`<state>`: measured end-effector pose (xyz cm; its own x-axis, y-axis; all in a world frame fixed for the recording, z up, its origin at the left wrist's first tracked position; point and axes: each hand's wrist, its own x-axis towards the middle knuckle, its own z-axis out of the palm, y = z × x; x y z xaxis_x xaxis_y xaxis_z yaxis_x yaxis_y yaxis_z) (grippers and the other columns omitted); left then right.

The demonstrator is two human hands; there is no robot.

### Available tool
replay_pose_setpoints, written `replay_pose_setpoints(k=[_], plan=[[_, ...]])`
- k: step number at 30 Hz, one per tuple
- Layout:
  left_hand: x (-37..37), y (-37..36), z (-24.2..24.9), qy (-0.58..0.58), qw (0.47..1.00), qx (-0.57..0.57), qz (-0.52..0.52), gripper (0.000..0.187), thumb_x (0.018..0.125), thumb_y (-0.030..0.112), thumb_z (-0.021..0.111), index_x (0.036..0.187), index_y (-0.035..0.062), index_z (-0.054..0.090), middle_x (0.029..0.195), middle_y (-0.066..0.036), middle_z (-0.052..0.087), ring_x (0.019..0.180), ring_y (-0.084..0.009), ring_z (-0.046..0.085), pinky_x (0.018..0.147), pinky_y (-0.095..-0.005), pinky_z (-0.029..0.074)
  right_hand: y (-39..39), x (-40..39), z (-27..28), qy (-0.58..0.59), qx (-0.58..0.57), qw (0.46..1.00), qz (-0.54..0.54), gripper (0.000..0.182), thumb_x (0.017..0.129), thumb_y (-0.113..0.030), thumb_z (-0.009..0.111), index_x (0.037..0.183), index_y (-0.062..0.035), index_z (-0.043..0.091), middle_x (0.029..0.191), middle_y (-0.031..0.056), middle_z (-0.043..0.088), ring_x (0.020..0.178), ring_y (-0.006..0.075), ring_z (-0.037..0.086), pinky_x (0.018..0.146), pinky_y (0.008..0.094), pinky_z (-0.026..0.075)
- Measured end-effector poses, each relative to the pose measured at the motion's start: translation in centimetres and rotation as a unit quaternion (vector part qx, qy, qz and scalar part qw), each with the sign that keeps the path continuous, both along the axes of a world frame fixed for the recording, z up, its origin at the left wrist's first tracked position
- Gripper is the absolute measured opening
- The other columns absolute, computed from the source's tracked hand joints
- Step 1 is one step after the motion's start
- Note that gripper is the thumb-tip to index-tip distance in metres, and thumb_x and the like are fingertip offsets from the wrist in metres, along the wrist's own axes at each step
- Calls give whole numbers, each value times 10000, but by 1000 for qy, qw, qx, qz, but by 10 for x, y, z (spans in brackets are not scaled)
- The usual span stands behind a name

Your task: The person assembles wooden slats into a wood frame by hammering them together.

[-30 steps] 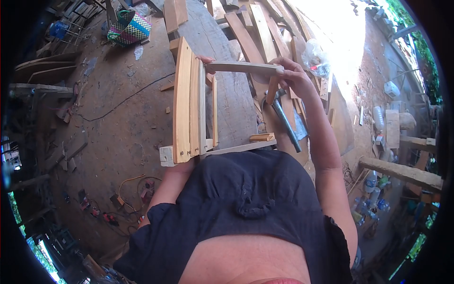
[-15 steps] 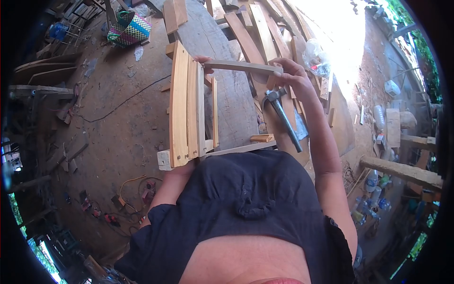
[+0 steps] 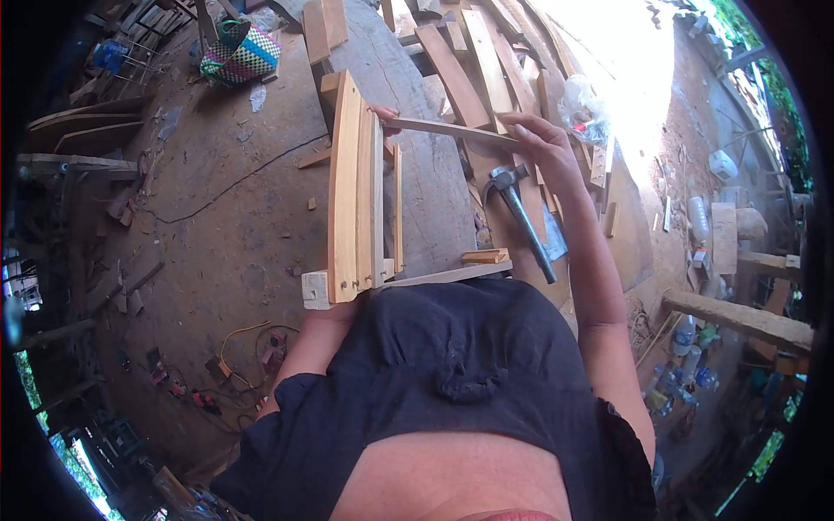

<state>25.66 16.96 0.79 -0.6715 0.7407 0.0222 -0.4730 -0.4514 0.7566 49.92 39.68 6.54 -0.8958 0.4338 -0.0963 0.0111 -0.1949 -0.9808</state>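
A wooden frame of pale slats stands on edge in front of my body, with nail or screw heads along its near end. My left arm passes behind it, and only the fingertips of my left hand show at its far end, closed around the corner where a rail meets it. That narrow wooden rail runs out to the right. My right hand grips the rail's right end between thumb and fingers. A claw hammer lies on the boards just below my right hand.
A broad wooden plank lies under the frame. Loose boards are piled beyond it. A woven bag sits on the dirt floor at the far left. Power tools and cords lie lower left, and plastic bottles lie to the right.
The wooden frame has shifted a little to the right. The rail has turned, showing a thinner side, and my right hand has moved slightly right and down with its end.
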Motion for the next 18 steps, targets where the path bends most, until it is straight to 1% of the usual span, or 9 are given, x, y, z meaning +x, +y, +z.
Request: replay_pose_setpoints(k=[1, 3, 4, 6, 10, 12, 15, 16, 18], plan=[[7, 4, -1, 0, 1000, 1, 10, 489, 800, 260, 683, 1162, 2, 482, 1140, -157, 517, 1057, -278, 569, 821, -379, 543, 0, -1, -2, 0, 0, 1000, 0, 346, 825, -149, 652, 1141, -21, 595, 952, 68, 622, 880, 131, 624, 785, 259, 483], [12, 6, 1, 0, 1000, 4, 31, 485, 803, 263, 679, 1162, 2, 482, 1134, -154, 520, 1054, -278, 571, 821, -379, 542, -1, -5, -6, 66, 67, 994, -55, 456, 776, -57, 671, 1210, -10, 540, 1243, 129, 495, 1003, 184, 603, 862, 295, 482], [14, 11, 1, 0, 999, 5, 42, 483, 805, 264, 677, 1162, 3, 482, 1131, -153, 522, 1052, -278, 571, 822, -378, 542, -2, -7, -6, 67, 67, 994, -56, 456, 776, -57, 671, 1210, -10, 540, 1243, 129, 495, 1003, 184, 603, 862, 295, 482], [14, 17, 2, 1, 998, 7, 63, 480, 808, 268, 672, 1162, 4, 483, 1125, -150, 525, 1049, -278, 573, 822, -378, 541, -5, -11, -3, 135, 30, 987, -82, 636, 709, 45, 666, 1302, -18, 446, 1415, 163, 296, 1076, 223, 574, 879, 313, 488], [33, 20, 4, 2, 994, 12, 107, 473, 815, 274, 663, 1161, 5, 484, 1113, -145, 532, 1043, -278, 575, 824, -377, 538, -11, -13, 7, 140, -21, 983, -118, 722, 657, 106, 642, 1325, -33, 404, 1362, 186, 388, 1075, 242, 578, 875, 316, 495], [40, 22, 6, 4, 991, 16, 129, 470, 819, 277, 658, 1161, 6, 484, 1107, -142, 535, 1039, -278, 577, 824, -376, 537, -3, -10, 7, -4, -44, 999, -19, 678, 635, 123, 633, 1269, -19, 436, 1282, 197, 478, 1077, 242, 578, 869, 315, 501], [49, 25, 5, 2, 986, 19, 163, 465, 824, 282, 651, 1160, 8, 485, 1098, -138, 540, 1035, -278, 579, 825, -376, 536, -6, -10, 12, -28, -19, 999, -13, 528, 650, 115, 637, 1149, -7, 516, 1220, 157, 542, 1064, 234, 588, 870, 316, 501], [48, 27, 6, 2, 985, 19, 174, 463, 826, 283, 649, 1160, 8, 485, 1095, -137, 541, 1033, -278, 580, 826, -375, 535, -7, -10, 7, -29, -19, 999, -13, 528, 650, 115, 637, 1149, -7, 516, 1220, 157, 542, 1064, 234, 588, 870, 316, 501], [56, 37, 5, 2, 981, 22, 194, 460, 829, 286, 644, 1160, 9, 486, 1089, -134, 545, 1030, -278, 581, 826, -375, 534, -9, -12, -7, 109, 63, 992, -24, 342, 695, 94, 638, 1011, -31, 599, 1235, 119, 541, 1088, 222, 572, 901, 314, 476]])
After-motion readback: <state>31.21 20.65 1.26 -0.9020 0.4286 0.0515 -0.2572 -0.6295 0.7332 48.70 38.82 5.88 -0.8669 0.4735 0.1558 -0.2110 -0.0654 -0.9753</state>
